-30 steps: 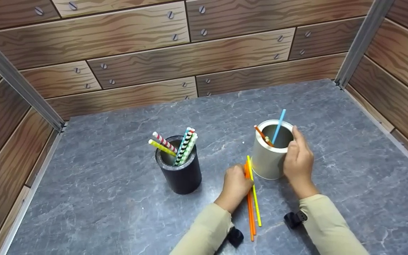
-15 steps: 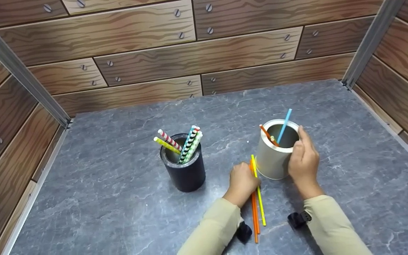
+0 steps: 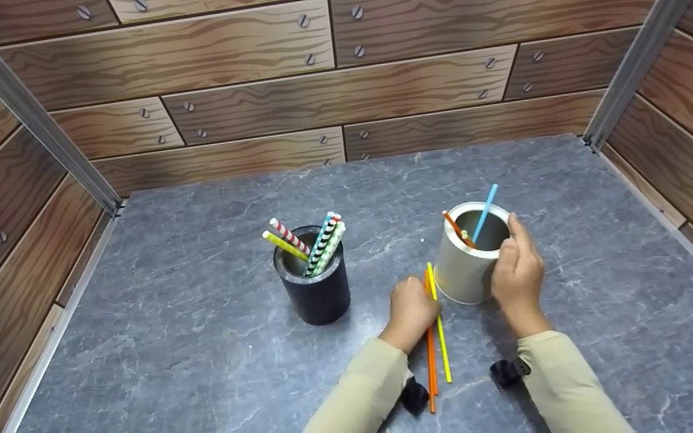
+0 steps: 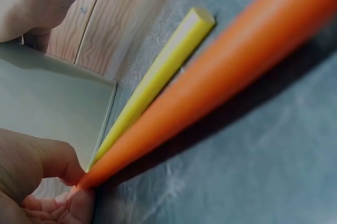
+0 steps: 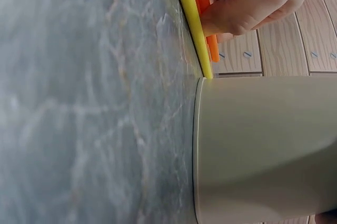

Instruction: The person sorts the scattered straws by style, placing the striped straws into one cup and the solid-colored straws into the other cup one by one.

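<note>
Two orange straws (image 3: 432, 373) and a yellow straw (image 3: 444, 355) lie close together on the grey tabletop. My left hand (image 3: 412, 308) pinches an orange straw (image 4: 174, 108) near its far end, between thumb and fingers, as the left wrist view shows. Beside it the yellow straw (image 4: 152, 82) rests on the table. A cream-coloured can (image 3: 465, 273) stands upright just right of the straws, with a blue straw (image 3: 485, 211), an orange straw (image 3: 456, 227) and a barely visible yellowish one inside. My right hand (image 3: 518, 278) holds the can's right side, thumb in front; its far fingers are partly hidden.
A black cup (image 3: 316, 300) stands to the left, holding several striped and dotted paper straws (image 3: 322, 243) and a yellow straw (image 3: 285, 245). Wood-patterned walls (image 3: 250, 72) enclose the table at the back and both sides.
The whole scene has shifted slightly right in the head view. The lower ends of the orange straws have moved slightly left; the can and right hand stay together.
</note>
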A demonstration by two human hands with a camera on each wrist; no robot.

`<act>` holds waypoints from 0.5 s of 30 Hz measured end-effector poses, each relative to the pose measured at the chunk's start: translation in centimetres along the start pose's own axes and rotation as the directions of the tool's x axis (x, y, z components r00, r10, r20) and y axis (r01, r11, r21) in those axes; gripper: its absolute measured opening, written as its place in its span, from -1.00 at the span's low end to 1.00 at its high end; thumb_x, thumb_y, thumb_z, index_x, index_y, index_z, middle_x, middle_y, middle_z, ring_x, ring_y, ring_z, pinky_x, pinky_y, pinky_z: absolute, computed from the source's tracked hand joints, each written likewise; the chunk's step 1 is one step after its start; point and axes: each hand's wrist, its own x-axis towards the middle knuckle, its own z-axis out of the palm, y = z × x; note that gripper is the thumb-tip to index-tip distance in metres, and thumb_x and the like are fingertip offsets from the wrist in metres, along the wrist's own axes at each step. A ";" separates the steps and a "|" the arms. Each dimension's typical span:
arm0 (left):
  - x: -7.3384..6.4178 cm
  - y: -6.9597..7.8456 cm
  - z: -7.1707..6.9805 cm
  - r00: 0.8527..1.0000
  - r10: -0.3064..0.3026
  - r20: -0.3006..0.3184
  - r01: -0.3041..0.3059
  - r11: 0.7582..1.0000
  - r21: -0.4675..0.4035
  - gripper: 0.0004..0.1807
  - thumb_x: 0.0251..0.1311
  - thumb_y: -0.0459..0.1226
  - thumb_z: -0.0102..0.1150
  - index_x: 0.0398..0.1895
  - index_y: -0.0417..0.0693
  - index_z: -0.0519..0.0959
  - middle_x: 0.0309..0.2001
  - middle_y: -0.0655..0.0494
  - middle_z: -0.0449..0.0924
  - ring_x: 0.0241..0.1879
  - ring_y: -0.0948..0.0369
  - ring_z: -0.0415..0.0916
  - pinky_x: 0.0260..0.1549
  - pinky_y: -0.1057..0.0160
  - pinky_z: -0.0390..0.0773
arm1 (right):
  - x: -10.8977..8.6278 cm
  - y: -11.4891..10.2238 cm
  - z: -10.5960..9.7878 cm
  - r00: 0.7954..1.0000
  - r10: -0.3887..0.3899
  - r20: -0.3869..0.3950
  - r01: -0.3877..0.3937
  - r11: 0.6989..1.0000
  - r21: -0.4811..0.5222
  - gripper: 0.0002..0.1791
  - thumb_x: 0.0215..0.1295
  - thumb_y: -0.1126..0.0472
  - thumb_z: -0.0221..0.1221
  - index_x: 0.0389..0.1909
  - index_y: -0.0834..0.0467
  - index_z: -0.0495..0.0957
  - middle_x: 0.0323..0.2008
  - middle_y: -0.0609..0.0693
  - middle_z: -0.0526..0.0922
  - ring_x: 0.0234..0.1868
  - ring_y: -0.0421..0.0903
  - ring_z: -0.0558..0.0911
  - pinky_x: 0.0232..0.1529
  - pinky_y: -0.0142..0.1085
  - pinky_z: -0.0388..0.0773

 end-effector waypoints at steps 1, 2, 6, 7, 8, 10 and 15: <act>0.0 0.0 0.0 1.000 -0.018 0.004 0.018 1.000 -0.020 -0.70 -0.37 -0.43 0.25 -0.81 0.00 0.29 -0.72 0.18 0.30 -0.67 0.17 0.29 -0.70 0.34 0.35 | 0.0 0.0 0.0 1.000 0.000 0.002 0.000 1.000 0.002 -0.53 0.29 0.26 -0.16 0.18 0.34 0.38 0.15 0.27 0.45 0.21 0.22 0.38 0.28 -0.15 0.24; 0.0 -0.1 -0.1 1.000 -0.029 0.005 0.029 0.999 -0.036 -0.70 -0.37 -0.44 0.25 -0.79 0.00 0.29 -0.71 0.18 0.29 -0.66 0.18 0.27 -0.70 0.35 0.34 | 0.0 0.0 0.0 1.000 0.000 0.002 0.000 1.000 0.002 -0.53 0.29 0.26 -0.16 0.18 0.34 0.38 0.15 0.27 0.45 0.21 0.21 0.39 0.28 -0.15 0.24; 0.0 -0.3 -0.2 0.999 -0.037 0.005 0.038 0.996 -0.079 -0.65 -0.38 -0.44 0.22 -0.82 0.04 0.23 -0.74 0.22 0.21 -0.67 0.20 0.19 -0.72 0.36 0.26 | 0.1 -0.1 -0.1 1.000 0.007 0.002 -0.007 1.000 0.004 -0.53 0.29 0.26 -0.16 0.17 0.34 0.38 0.15 0.27 0.45 0.22 0.21 0.38 0.29 -0.15 0.24; 0.1 -0.3 -0.2 0.999 -0.039 0.005 0.039 0.996 -0.082 -0.64 -0.38 -0.44 0.22 -0.82 0.05 0.21 -0.74 0.23 0.20 -0.67 0.20 0.18 -0.72 0.36 0.24 | 0.1 -0.1 -0.1 1.000 0.009 0.002 -0.009 1.000 0.004 -0.53 0.29 0.26 -0.16 0.17 0.34 0.38 0.15 0.27 0.45 0.22 0.21 0.38 0.29 -0.15 0.24; 0.1 -0.4 -0.1 0.999 -0.041 0.005 0.041 0.996 -0.085 -0.64 -0.38 -0.44 0.22 -0.83 0.05 0.21 -0.75 0.24 0.20 -0.67 0.21 0.18 -0.72 0.37 0.24 | 0.1 -0.1 -0.1 1.000 0.012 0.002 -0.012 1.000 0.004 -0.53 0.28 0.26 -0.16 0.17 0.35 0.38 0.15 0.26 0.45 0.22 0.22 0.38 0.29 -0.15 0.24; 0.1 -0.5 -0.2 0.999 -0.042 0.004 0.042 0.994 -0.097 -0.66 -0.37 -0.44 0.23 -0.85 0.04 0.25 -0.76 0.25 0.22 -0.67 0.22 0.19 -0.72 0.38 0.25 | 0.1 -0.1 -0.1 1.000 0.015 0.004 -0.015 1.000 0.005 -0.53 0.28 0.26 -0.17 0.17 0.35 0.38 0.15 0.27 0.45 0.21 0.23 0.38 0.29 -0.15 0.24; 0.2 -0.9 -0.3 0.998 -0.056 0.000 0.055 0.987 -0.154 -0.81 -0.38 -0.43 0.28 -0.82 -0.05 0.45 -0.74 0.25 0.36 -0.66 0.25 0.27 -0.67 0.40 0.33 | 0.0 -0.1 0.0 1.000 0.011 0.006 -0.011 1.000 0.001 -0.52 0.28 0.25 -0.17 0.17 0.36 0.38 0.14 0.27 0.45 0.21 0.23 0.38 0.28 -0.13 0.24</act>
